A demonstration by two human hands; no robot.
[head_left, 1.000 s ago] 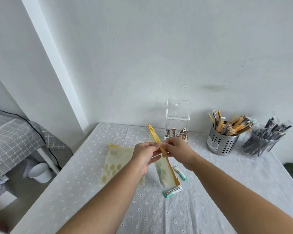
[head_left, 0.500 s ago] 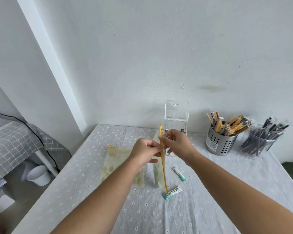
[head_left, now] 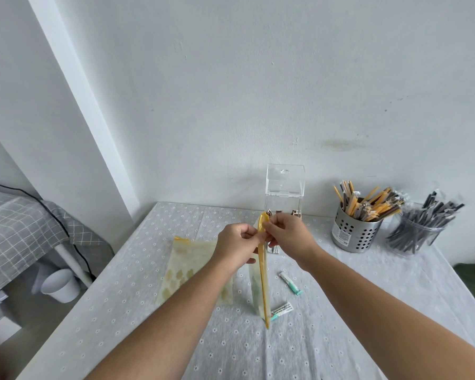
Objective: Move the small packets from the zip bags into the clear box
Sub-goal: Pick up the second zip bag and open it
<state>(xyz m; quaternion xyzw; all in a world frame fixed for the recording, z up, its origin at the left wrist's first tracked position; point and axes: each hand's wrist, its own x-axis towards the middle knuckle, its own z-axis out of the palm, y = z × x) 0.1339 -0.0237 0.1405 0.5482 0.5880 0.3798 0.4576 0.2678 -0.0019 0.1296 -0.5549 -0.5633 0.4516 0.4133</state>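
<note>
I hold a clear zip bag with a yellow zip strip (head_left: pixel 263 281) on edge above the table. My left hand (head_left: pixel 237 244) and my right hand (head_left: pixel 287 235) pinch its upper end from either side. A second yellow-patterned zip bag (head_left: pixel 188 266) lies flat to the left, partly under my left forearm. Two small white-and-green packets lie loose: one (head_left: pixel 290 279) to the right of the held bag, another (head_left: pixel 281 311) by its lower end. The tall clear box (head_left: pixel 285 185) stands at the back by the wall, lid up, with small packets at its bottom.
A perforated metal cup (head_left: pixel 353 231) of yellow and grey sticks and a clear jar (head_left: pixel 414 237) of dark sticks stand at the back right. The table (head_left: pixel 381 311) has a white flowered cloth. Left of it are a grey checked cover (head_left: pixel 14 229) and a white bin (head_left: pixel 59 285).
The held bag has swung from slanted to nearly vertical on edge. Both hands moved slightly up and closer to the clear box, still pinching the zip end.
</note>
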